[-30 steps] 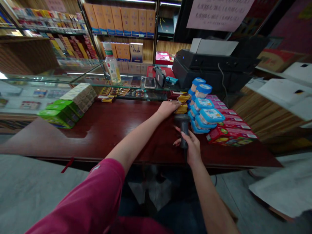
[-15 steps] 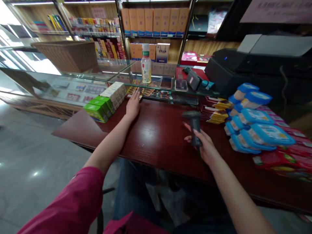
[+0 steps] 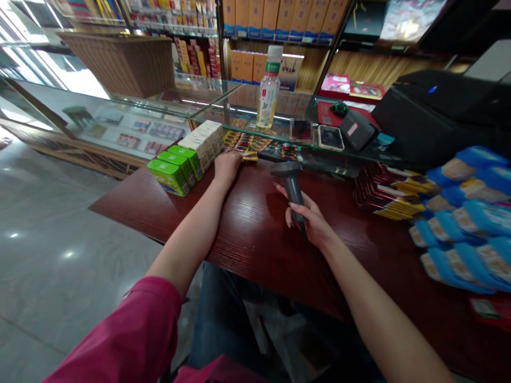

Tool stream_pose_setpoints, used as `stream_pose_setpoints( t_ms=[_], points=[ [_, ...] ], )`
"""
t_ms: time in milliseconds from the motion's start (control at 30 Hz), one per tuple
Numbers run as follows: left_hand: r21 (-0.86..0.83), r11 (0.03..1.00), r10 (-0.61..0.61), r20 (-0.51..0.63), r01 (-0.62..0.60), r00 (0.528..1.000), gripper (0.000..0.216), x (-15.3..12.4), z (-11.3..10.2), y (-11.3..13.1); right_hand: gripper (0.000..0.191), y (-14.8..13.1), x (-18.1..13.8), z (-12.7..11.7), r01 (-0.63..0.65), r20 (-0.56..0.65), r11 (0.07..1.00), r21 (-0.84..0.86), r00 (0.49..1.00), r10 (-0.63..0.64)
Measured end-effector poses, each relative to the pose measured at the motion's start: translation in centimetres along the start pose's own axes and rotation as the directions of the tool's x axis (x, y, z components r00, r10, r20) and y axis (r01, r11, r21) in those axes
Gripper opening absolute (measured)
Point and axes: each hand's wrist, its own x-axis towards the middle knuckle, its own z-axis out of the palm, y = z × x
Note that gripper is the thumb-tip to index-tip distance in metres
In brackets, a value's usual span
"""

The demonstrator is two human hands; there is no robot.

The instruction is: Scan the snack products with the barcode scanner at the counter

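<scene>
My right hand (image 3: 309, 221) grips the handle of a dark barcode scanner (image 3: 290, 183), held upright over the dark red wooden counter (image 3: 255, 234). My left hand (image 3: 227, 166) reaches to the counter's far edge, fingers curled on small flat packets (image 3: 243, 154) lying under the glass shelf. What the fingers hold, if anything, is hidden. Just left of that hand stand a stack of white boxes (image 3: 203, 142) and green boxes (image 3: 175, 169).
A drink bottle (image 3: 269, 90) stands on the glass shelf (image 3: 279, 133). A black till and printer (image 3: 435, 117) sit at the back right. Blue-lidded tubs (image 3: 463, 213) and red-yellow packets (image 3: 395, 194) crowd the counter's right side. Grey floor lies at the left.
My left hand moved from the packets beside the tubs across to the packets near the white boxes and curled its fingers. The scanner followed leftward. My view swung left.
</scene>
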Motion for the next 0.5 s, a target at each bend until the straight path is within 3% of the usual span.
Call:
stream_pose_setpoints(
  t_ms=[100, 233, 333, 500],
  points=[
    [-0.066, 0.997, -0.034, -0.081, 0.029, 0.996, 0.029, -0.3, -0.5, 0.7, 0.048, 0.3, -0.5, -0.1, 0.003, 0.057, 1.000, -0.010, 0.998, -0.003],
    [-0.371, 0.928, -0.122, -0.204, 0.038, 0.971, 0.024, -0.5, -0.5, 1.5, 0.057, 0.9, -0.5, -0.2, 0.005, 0.124, 1.000, -0.001, 0.992, -0.005],
    [-0.602, 0.793, -0.211, -0.127, 0.094, 0.969, 0.019, -0.7, 0.0, 2.2, 0.061, 1.1, -0.3, -0.4, 0.005, 0.154, 1.000, 0.011, 0.988, -0.006],
    [-0.753, 0.628, -0.288, 0.010, 0.197, 0.957, 0.021, -1.1, 1.2, 2.8, 0.060, 1.0, -0.3, -0.5, 0.007, 0.155, 1.000, 0.012, 0.988, -0.009]
  ],
)
